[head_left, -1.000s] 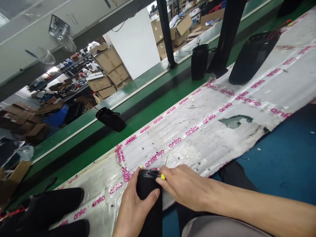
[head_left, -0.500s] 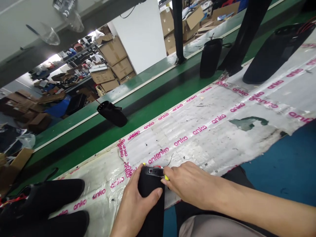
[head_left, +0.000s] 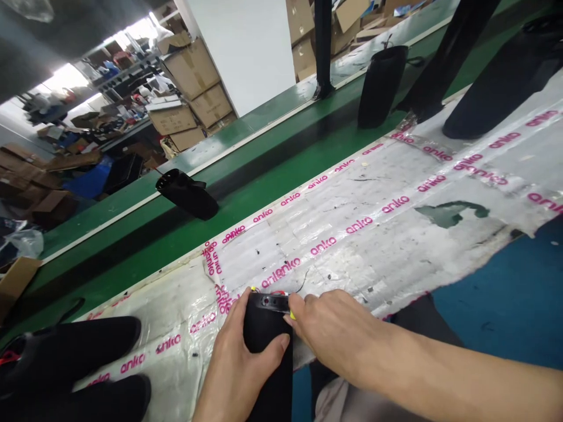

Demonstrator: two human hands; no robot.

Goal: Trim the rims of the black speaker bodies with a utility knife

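Observation:
A black, cloth-covered tube (head_left: 268, 337) stands upright but leaning in front of me, with its near end out of view. My left hand (head_left: 240, 363) is wrapped round it, thumb on the near side and fingers along the left edge. At the tube's top lies a shiny black strip with holes (head_left: 269, 301). My right hand (head_left: 336, 328) pinches at the strip's right end. A bit of yellow (head_left: 292, 315) shows under those fingertips; what they hold is mostly hidden. Red and dark wires (head_left: 280, 292) stick out behind the strip, and another yellow bit (head_left: 253, 289) is by my left fingertips.
Two black tubes (head_left: 92, 351) lie at the left on the taped white sheet (head_left: 343, 202). Beyond it, on the green belt (head_left: 259, 181), are a small black tube (head_left: 187, 193) and a larger one (head_left: 382, 88). Another tube (head_left: 492, 88) lies right, near a black post (head_left: 448, 58).
The view has shifted a little, so the belt and tubes sit slightly differently in it. Both hands keep their places on the tube, with barely any movement at the strip.

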